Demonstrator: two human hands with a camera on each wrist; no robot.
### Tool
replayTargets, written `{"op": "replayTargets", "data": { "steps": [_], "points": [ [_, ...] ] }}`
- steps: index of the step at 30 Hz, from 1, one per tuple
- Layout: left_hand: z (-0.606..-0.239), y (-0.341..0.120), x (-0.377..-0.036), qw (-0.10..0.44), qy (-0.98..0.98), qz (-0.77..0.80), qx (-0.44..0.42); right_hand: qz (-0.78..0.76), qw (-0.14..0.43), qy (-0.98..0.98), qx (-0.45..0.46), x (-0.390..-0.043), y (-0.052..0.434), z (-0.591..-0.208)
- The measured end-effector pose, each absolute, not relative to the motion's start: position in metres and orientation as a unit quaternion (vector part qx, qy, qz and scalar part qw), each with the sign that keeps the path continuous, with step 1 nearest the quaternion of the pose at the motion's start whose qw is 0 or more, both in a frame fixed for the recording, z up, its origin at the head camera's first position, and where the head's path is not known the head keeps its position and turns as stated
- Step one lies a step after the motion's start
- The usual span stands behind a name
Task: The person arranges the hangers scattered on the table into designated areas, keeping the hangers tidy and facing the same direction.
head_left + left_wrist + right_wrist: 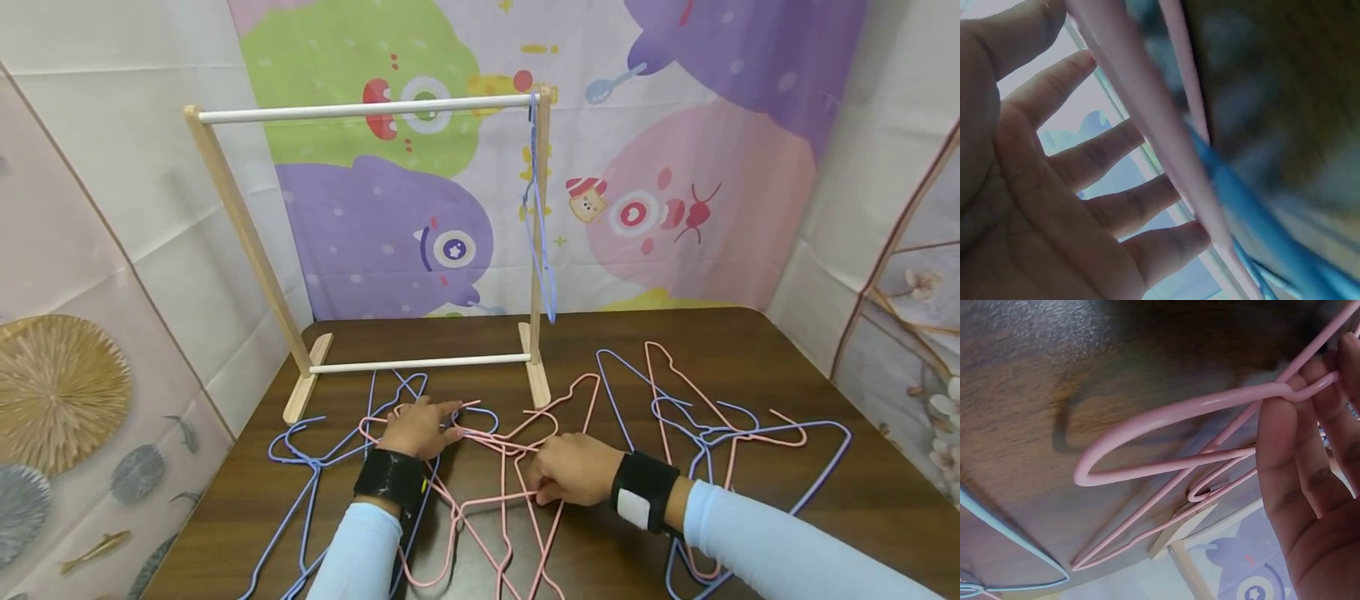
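Note:
Several pink wire hangers [504,517] lie tangled in the middle of the table. My left hand [417,429] is over their upper left part. In the left wrist view its fingers are spread and fairly straight, with fingertips against a pink hanger bar [1154,119]; a blue hanger [1254,206] crosses behind. On the other side of the pile, my right hand [577,468] has its fingers curled on a pink hanger. The right wrist view shows that hanger's bent end [1172,412] running into the fingers; the thumb is hidden there.
Behind the pile stands a wooden rack with a white top rod [367,109]. Blue hangers [552,300] hang at its right end. More blue hangers [315,467] lie at left, and mixed blue and pink hangers [817,425] at right. A printed cloth [645,275] hangs behind.

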State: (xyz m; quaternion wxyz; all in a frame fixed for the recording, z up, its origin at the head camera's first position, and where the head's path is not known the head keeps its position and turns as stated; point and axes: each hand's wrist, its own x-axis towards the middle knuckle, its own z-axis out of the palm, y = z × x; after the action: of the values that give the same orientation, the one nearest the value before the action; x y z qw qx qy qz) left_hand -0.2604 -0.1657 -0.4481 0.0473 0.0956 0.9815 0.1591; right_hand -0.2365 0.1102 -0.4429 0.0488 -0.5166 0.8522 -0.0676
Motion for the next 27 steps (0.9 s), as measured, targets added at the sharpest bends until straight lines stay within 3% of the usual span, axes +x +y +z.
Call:
{"op": "replayTargets", "data": {
  "steps": [9, 17, 27],
  "points": [
    [-0.421, -0.199, -0.246, 0.001, 0.988, 0.136, 0.079, -0.054, 0.019, 0.864, -0.501, -0.237, 0.118, -0.438],
    [-0.406, -0.231, -0.227, 0.015, 0.992, 0.127, 0.014, -0.089, -0.031, 0.866, -0.491, -0.241, 0.133, -0.431],
    [-0.422, -0.24, -0.22, 0.092, 0.985, 0.145, 0.011, -0.052, -0.241, 0.836, -0.49, -0.237, 0.144, -0.422]
  ]
}}
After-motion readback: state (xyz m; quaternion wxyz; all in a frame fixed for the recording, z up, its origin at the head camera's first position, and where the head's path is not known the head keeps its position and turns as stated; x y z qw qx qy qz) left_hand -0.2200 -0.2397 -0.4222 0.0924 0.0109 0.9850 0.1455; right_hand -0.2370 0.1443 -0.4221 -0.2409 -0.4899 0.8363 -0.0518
